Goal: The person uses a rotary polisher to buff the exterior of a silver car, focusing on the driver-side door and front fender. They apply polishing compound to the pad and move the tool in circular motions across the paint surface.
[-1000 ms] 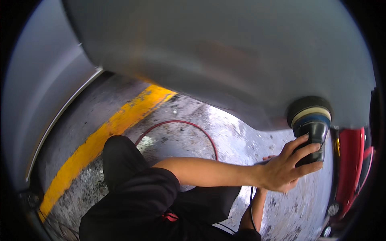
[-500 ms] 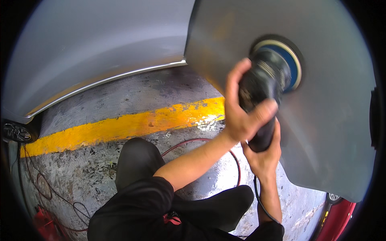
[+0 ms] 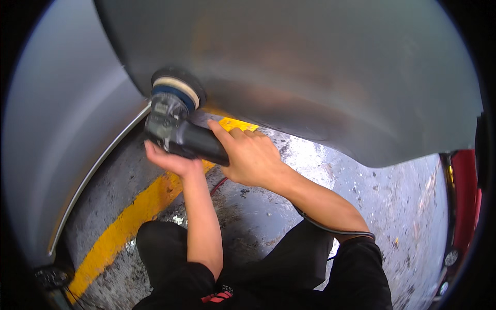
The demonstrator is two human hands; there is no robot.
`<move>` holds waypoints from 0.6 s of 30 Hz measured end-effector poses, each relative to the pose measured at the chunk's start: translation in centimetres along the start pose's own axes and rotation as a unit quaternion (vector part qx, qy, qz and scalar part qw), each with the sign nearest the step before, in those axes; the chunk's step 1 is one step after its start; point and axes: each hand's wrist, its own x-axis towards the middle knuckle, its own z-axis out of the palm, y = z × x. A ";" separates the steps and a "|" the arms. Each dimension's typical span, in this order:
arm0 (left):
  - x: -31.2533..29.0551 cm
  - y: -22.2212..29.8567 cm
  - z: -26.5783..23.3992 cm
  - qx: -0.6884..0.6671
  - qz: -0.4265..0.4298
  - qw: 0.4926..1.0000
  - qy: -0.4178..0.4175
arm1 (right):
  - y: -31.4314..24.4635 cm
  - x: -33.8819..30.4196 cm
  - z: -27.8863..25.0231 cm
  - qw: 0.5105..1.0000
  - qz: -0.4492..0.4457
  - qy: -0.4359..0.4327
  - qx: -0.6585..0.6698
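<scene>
A black rotary polisher (image 3: 199, 140) is in both my hands, its pad (image 3: 178, 93), banded dark, cream and blue, pressed on the lower left part of a grey car door (image 3: 310, 67) that stands open. My right hand (image 3: 253, 156) wraps round the polisher's body at its rear end. Beneath the tool's head my left hand (image 3: 173, 161) cups it from below, its fingertips partly hidden. The black power cord (image 3: 336, 232) runs across my right forearm.
To the left is the grey car side (image 3: 57, 124) with a bright trim strip along its lower edge. A yellow line (image 3: 129, 217) crosses the worn grey floor. A red hose (image 3: 219, 186) lies between my legs. On the far right stands a red car (image 3: 463, 196).
The polisher and both hands have moved left and slightly down across the door panel. The tool's body has swung to lie more sideways. My view has turned too.
</scene>
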 end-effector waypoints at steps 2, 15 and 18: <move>-4.3 -2.2 0.0 0.005 -0.019 1.000 0.020 | 3.1 -3.5 -0.4 0.999 0.002 0.031 -0.015; -34.5 -7.8 -2.9 0.004 -0.452 0.800 -0.394 | 17.7 -36.2 -6.4 0.965 0.200 0.146 -0.088; -35.8 -9.9 -3.3 -0.024 -0.544 0.749 -0.377 | 19.6 -41.6 -5.3 0.962 0.172 0.168 -0.129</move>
